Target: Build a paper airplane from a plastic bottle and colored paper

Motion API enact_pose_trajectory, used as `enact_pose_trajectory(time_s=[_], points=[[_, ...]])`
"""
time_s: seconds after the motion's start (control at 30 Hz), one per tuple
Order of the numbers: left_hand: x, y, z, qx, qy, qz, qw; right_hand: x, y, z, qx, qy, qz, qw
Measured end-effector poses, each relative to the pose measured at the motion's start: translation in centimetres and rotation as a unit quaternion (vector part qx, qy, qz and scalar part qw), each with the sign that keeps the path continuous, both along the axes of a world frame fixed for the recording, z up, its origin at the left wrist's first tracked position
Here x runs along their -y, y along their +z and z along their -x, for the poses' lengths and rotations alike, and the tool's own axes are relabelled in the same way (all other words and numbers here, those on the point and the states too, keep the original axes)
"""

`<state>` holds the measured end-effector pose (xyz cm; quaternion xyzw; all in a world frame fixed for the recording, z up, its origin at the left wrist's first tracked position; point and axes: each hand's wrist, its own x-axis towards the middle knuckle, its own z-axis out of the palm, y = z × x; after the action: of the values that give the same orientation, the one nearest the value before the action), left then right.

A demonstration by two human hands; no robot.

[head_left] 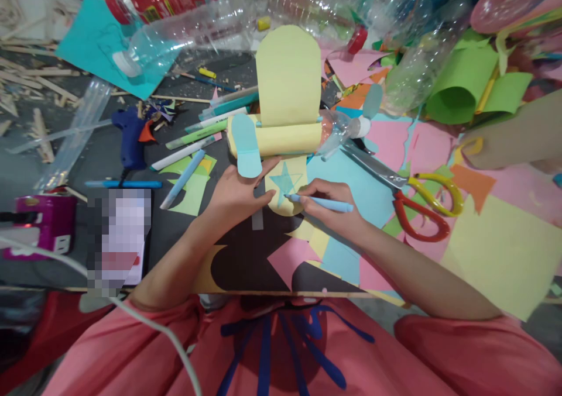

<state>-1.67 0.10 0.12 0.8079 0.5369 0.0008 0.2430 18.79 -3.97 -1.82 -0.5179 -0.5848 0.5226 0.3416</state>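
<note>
A bottle wrapped in yellow paper [287, 140] lies across the table, with a long rounded yellow wing [288, 74] pointing away and a shorter one [274, 200] towards me. On the shorter wing is a blue star [284, 181], partly coloured in. My right hand [329, 203] is closed around a light blue marker [336, 204], its tip at the star. My left hand [239, 194] has thumb and fingers spread at the wing's left edge, holding nothing. Near its fingertips, a folded light blue paper piece [246, 144] stands on the bottle's left end.
Red and yellow scissors [421, 200] lie at right on paper scraps. Several markers [197, 135], a blue glue gun [130, 135] and a phone [125, 232] are at left. Plastic bottles [193, 30] line the back. Someone's arm [522, 130] reaches in from the right.
</note>
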Motion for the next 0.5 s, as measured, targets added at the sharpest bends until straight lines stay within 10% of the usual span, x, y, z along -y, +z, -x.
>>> enact_pose_trajectory(time_s=[0.5], points=[[0.04, -0.06, 0.11, 0.001, -0.001, -0.011, 1.000, 0.00, -0.11, 0.05, 0.000, -0.023, -0.009, 1.000]])
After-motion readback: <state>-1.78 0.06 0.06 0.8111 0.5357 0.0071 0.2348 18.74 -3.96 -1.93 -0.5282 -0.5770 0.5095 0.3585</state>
